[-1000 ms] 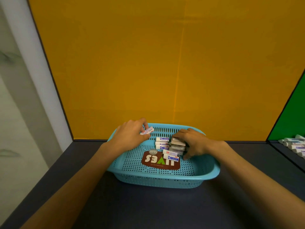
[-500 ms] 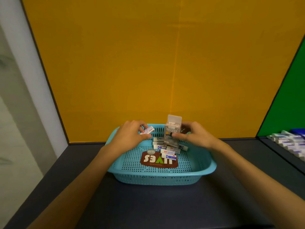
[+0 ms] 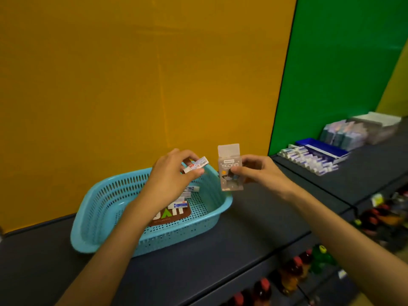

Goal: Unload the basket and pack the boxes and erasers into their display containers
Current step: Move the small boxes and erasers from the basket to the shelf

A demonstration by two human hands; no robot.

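Note:
A light blue perforated basket (image 3: 103, 208) sits on the dark shelf, with several white erasers (image 3: 181, 204) and a brown label inside. My left hand (image 3: 174, 177) pinches a small white eraser (image 3: 196, 164) above the basket's far rim. My right hand (image 3: 258, 173) holds a clear plastic box (image 3: 229, 167) upright, just right of the basket. Far right, a blue display tray (image 3: 324, 149) with rows of erasers (image 3: 309, 160) beside it, and stacked boxes (image 3: 344, 133) behind.
The dark shelf top (image 3: 254, 228) runs from left to right, its front edge near me. Bottles (image 3: 293, 272) stand on the lower shelf below right. Orange and green panels back the shelf.
The view has swung to the right, bringing the display tray into sight. My right hand has lifted the clear box out of the basket and carried it right. My left hand still holds the eraser.

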